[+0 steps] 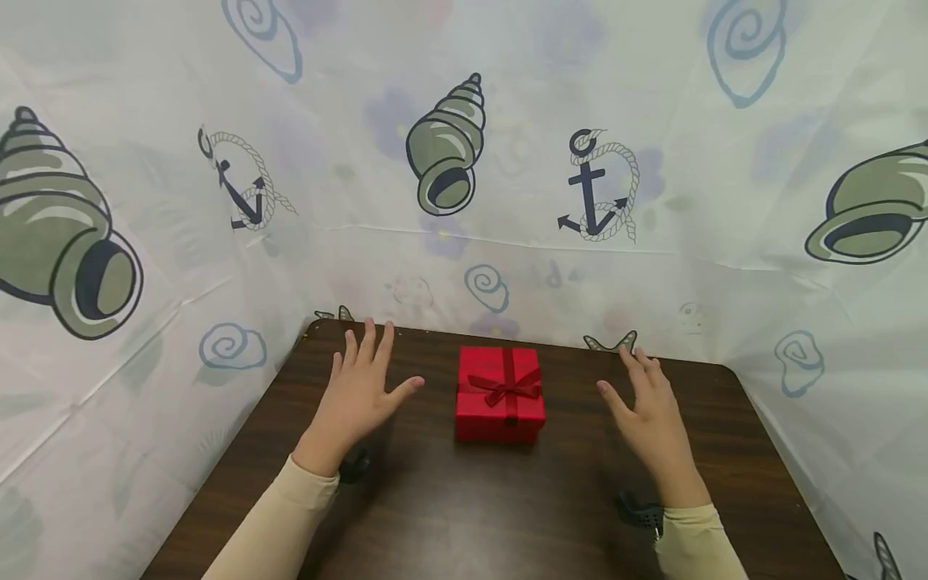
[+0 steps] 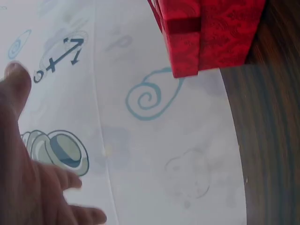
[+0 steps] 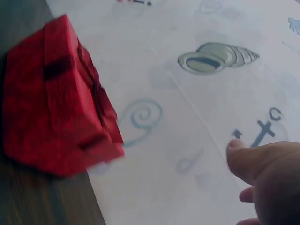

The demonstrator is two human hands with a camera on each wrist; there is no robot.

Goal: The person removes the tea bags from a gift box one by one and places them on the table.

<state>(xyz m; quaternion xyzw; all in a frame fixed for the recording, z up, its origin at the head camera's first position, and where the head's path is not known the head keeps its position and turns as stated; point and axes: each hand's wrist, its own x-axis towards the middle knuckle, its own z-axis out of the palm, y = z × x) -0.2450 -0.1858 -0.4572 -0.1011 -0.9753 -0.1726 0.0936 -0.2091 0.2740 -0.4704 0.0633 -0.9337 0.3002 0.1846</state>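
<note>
A red gift box [image 1: 474,415] with a dark red ribbon and bow [image 1: 500,390] on its lid sits on the dark wooden table, between the two hands. To its left, my left hand [image 1: 358,396] is held over the table with fingers spread and thumb toward the box, touching nothing. My right hand [image 1: 651,419] is off to the box's right, fingers extended, also holding nothing. In the left wrist view the box [image 2: 225,33] shows its patterned side above the thumb and fingers. The right wrist view has the box [image 3: 33,108] at left, apart from the thumb [image 3: 253,159].
The brown tabletop [image 1: 464,507] reaches back to a pale cloth [image 1: 348,161] printed with shells and anchors, which hangs behind and on both sides. Dark wrist devices show under the left wrist [image 1: 354,466] and beside the right wrist [image 1: 640,511].
</note>
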